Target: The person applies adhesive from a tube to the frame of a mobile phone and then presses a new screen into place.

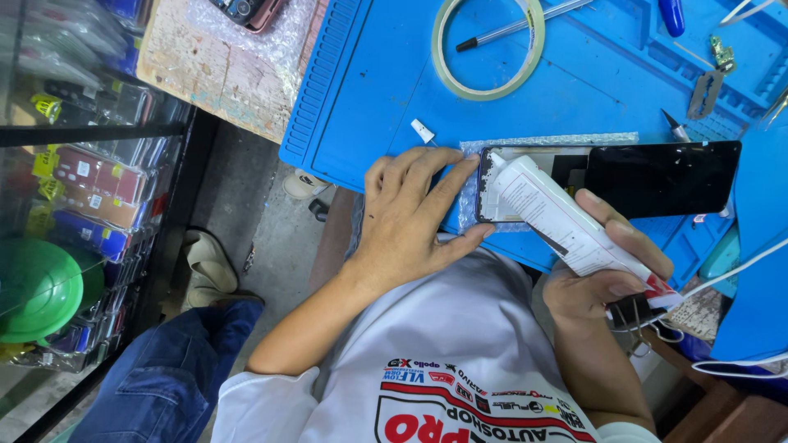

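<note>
A dark phone (657, 176) lies flat on a strip of bubble wrap (546, 141) at the near edge of a blue work mat (386, 90). My left hand (410, 221) rests on the mat and steadies the phone's left end with fingers and thumb. My right hand (603, 275) grips a white glue tube (566, 226), tilted so its nozzle touches the phone's upper left corner. The tube's small white cap (423, 132) lies on the mat just above my left hand.
A ring of tape (489, 49) and a pen (517, 25) lie farther back on the mat. Small parts and tweezers (714, 74) sit at the right. White cables (739, 271) run past the right side. A glass case with boxes (90, 189) stands left.
</note>
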